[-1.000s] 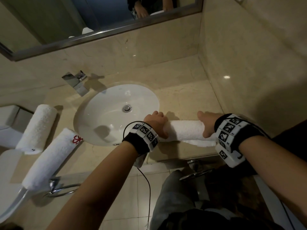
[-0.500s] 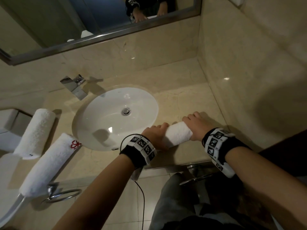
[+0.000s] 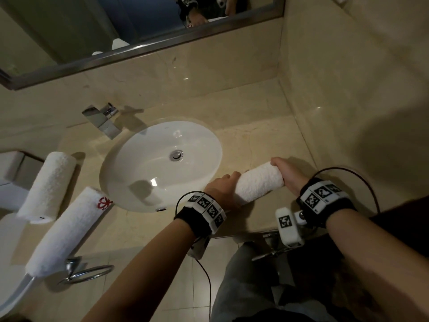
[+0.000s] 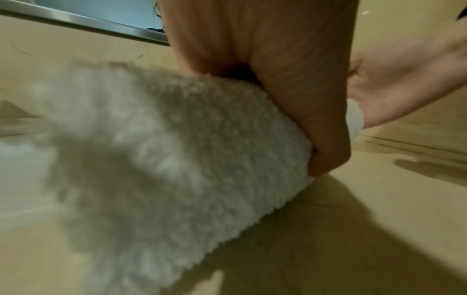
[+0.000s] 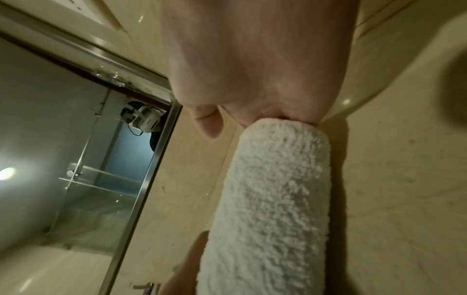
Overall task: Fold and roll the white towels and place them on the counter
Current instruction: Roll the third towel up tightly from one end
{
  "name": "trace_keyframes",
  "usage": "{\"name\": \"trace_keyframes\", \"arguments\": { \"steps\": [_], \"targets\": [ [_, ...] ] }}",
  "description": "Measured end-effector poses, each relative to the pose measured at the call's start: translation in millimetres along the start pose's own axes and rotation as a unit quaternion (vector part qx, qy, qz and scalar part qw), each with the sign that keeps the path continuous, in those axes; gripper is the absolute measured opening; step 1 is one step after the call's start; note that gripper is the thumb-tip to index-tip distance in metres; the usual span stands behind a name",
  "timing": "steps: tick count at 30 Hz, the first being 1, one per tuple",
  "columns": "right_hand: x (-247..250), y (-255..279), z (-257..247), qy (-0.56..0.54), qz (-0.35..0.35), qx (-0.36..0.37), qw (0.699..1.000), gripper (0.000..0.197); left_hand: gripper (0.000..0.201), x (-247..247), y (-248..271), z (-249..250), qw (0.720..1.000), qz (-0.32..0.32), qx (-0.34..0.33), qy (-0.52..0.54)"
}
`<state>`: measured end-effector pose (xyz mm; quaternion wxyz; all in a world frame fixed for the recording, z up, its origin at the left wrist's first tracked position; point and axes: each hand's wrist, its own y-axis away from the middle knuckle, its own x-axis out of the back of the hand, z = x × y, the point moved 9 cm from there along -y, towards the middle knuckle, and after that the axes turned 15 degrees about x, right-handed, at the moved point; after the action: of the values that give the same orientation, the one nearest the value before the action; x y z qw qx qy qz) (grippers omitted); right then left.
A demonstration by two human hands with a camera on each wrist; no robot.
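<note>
Gripping one rolled white towel [image 3: 257, 183] at either end, we are holding it with left hand [image 3: 222, 190] and right hand [image 3: 286, 175] on the marble counter [image 3: 267, 135], right of one sink [image 3: 162, 163]; two more rolled towels [image 3: 67, 228] are lying left.

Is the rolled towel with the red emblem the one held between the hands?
No, the emblem towel lies untouched left of the sink; the hands hold a plain roll.

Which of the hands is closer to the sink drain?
Left. The left hand grips the rolled towel's end beside the basin, nearer the drain; the right hand holds the far end, farther away.
</note>
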<state>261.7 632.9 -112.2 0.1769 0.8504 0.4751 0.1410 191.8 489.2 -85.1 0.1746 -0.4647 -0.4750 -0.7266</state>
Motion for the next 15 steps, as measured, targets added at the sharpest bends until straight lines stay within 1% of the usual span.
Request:
{"name": "trace_keyframes", "arguments": {
  "steps": [1, 2, 4, 5, 7, 9, 10, 11, 13, 14, 15],
  "targets": [
    [-2.0, -1.5, -2.5, 0.011, -0.005, 0.003, 1.0, 0.02, 0.08, -1.0, -1.6, 0.7, 1.0, -0.004, -0.001, 0.0],
    [-3.6, -2.4, -5.7, 0.038, -0.018, 0.008, 0.999, 0.029, 0.078, -1.6, -2.6, 1.3, 1.0, -0.008, 0.0, 0.001],
    [-6.6, -1.4, -9.4, 0.128, -0.051, 0.019, 0.99, 0.057, 0.078, -1.8, -2.3, 1.5, 1.0, -0.015, 0.003, 0.01],
    [-8.4, -1.1, -11.6, 0.175, -0.064, 0.03, 0.982, 0.067, 0.08, -0.2, -1.9, -0.2, 1.0, -0.013, 0.004, 0.022],
    [-7.8, -1.9, -13.4, 0.221, -0.059, 0.047, 0.972, 0.073, 0.086, 4.3, 2.3, -8.1, 0.998, -0.004, 0.007, 0.069],
    [1.2, -0.6, -18.2, 0.261, -0.011, 0.047, 0.964, 0.076, 0.094, 7.8, 6.6, -30.3, 0.991, 0.012, 0.028, 0.132],
    [4.7, 0.4, -17.8, 0.278, 0.001, 0.036, 0.96, 0.077, 0.097, 6.6, 8.8, -47.1, 0.983, 0.013, 0.048, 0.178],
    [5.5, 1.9, -18.9, 0.29, -0.002, 0.031, 0.957, 0.075, 0.101, 2.8, 12.2, -65.3, 0.969, 0.006, 0.073, 0.237],
    [5.2, 4.2, -24.7, 0.314, -0.013, 0.038, 0.948, 0.056, 0.112, -8.3, 21.1, -94.7, 0.931, -0.02, 0.116, 0.344],
    [5.1, 5.1, -27.3, 0.331, -0.014, 0.04, 0.943, 0.049, 0.115, -13.8, 26.8, -105.0, 0.916, -0.029, 0.136, 0.377],
    [4.8, 7.2, -31.9, 0.347, -0.011, 0.046, 0.937, 0.046, 0.112, -18.4, 30.9, -113.1, 0.905, -0.038, 0.155, 0.394]
  ]
}}
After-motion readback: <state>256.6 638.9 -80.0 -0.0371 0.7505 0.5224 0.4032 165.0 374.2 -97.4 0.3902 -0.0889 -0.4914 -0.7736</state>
